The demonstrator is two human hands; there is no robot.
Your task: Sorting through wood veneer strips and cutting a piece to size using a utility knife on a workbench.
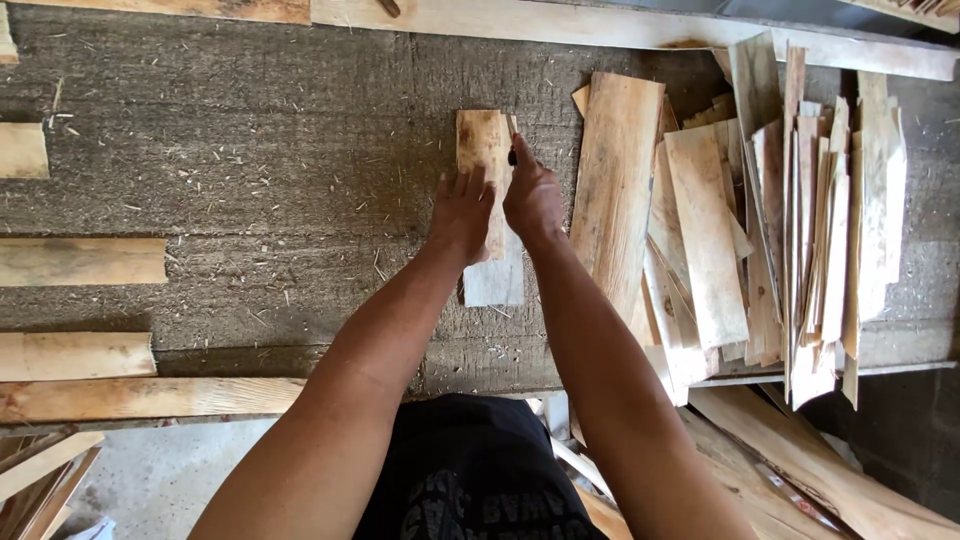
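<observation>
Left hand (460, 212) flat on short pale wooden board (490, 210) running near-to-far; right hand (532, 197) grips dark marker (512, 155) at its right edge.

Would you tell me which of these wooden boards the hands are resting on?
The small board lying alone mid-bench, under the left hand and right hand; the others sit piled right.

Woodworking shop: rough, sawdust-strewn tabletop (250, 180), stack of thin wood offcuts (790, 230) at right, cut boards (80, 262) along left edge.
</observation>
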